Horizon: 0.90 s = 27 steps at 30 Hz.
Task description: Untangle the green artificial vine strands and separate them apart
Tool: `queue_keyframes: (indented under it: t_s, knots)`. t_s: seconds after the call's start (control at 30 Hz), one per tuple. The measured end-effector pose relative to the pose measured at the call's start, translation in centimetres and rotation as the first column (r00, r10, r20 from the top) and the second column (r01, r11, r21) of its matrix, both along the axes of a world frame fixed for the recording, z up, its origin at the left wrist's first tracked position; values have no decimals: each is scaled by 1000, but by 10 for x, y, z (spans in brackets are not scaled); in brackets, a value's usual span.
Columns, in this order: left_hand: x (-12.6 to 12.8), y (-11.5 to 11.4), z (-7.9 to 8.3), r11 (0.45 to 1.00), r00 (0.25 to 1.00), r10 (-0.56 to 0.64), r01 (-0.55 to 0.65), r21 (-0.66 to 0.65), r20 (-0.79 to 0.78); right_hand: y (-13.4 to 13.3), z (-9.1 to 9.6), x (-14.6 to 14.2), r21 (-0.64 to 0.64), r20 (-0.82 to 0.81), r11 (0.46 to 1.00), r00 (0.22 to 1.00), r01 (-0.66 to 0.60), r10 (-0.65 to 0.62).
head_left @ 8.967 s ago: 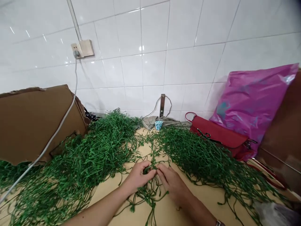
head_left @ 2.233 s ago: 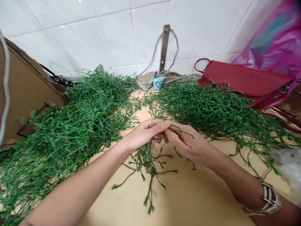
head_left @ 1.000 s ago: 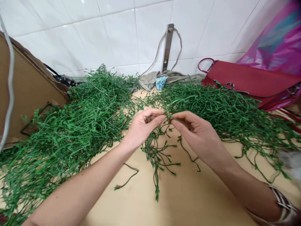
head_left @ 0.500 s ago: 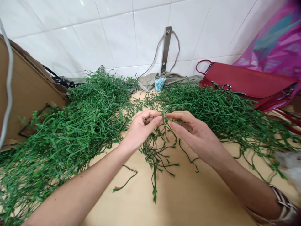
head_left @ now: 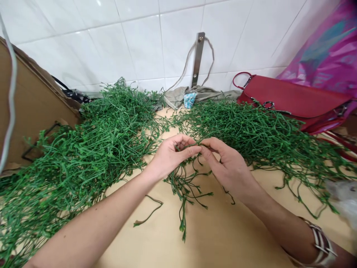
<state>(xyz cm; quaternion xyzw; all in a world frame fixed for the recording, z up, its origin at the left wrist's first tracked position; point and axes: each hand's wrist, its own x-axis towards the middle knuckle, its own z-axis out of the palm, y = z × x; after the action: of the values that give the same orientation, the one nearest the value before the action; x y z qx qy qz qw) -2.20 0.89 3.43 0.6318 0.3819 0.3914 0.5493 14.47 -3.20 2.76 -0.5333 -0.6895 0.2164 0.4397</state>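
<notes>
My left hand (head_left: pixel 176 152) and my right hand (head_left: pixel 225 160) meet over the middle of the table, fingertips almost touching. Both pinch a thin green artificial stem (head_left: pixel 198 144) between thumb and fingers; most of it is hidden by the fingers. Just below them, a small bunch of green stems (head_left: pixel 185 186) with forked tips lies on the tabletop. One loose stem (head_left: pixel 152 214) rests to the left of that bunch, and the end of another (head_left: pixel 231 196) shows beneath my right hand.
Heaps of green stems spread on the left (head_left: pixel 92 149) and right (head_left: pixel 240 123). Behind are a blue-and-white cup (head_left: pixel 189 99), a red handbag (head_left: pixel 295 96) and a pink plastic bag (head_left: pixel 320 56). A cardboard box (head_left: pixel 36 111) stands at the left, and a tiled wall (head_left: pixel 139 48) closes the back.
My right hand has moved slightly left and closed its fingertips on the stem. My left hand has shifted a little to the right, bringing the fingertips together.
</notes>
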Motion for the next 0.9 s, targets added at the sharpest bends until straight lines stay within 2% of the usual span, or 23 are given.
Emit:
queue_keyframes:
  t_s: [0.13, 0.23, 0.33, 0.47, 0.57, 0.67, 0.77, 0.9]
  knots:
    - [0, -1, -1, 998, 999, -13, 15, -61, 32, 0, -2, -2, 1, 66, 999, 997, -45, 45]
    - [1, -2, -4, 997, 998, -18, 22, -79, 53, -1, -4, -5, 19, 58, 1000, 998, 4, -5]
    - [0, -1, -5, 999, 999, -36, 37, -28, 31, -3, -4, -9, 37, 21, 997, 997, 68, -69]
    - [0, -1, -3, 996, 997, -78, 77, 37, 7, -3, 2, -12, -108, -113, 988, 986, 108, -120]
    - [0, -1, -1, 989, 989, -145, 145, 15, 4, -1, 5, -9, -205, -185, 971, 969, 123, -162]
    - [-1, 0, -1, 987, 986, -160, 160, -7, 44, 3, 2, -3, -290, -327, 957, 938, 14, -113]
    - [-1, 2, -2, 992, 988, -123, 123, 5, 93, 6, -2, 5, -307, -455, 944, 890, -122, -33]
    - [-1, 3, -5, 997, 995, -62, 58, 41, 84, 5, 6, 15, -374, -382, 887, 916, -273, 121]
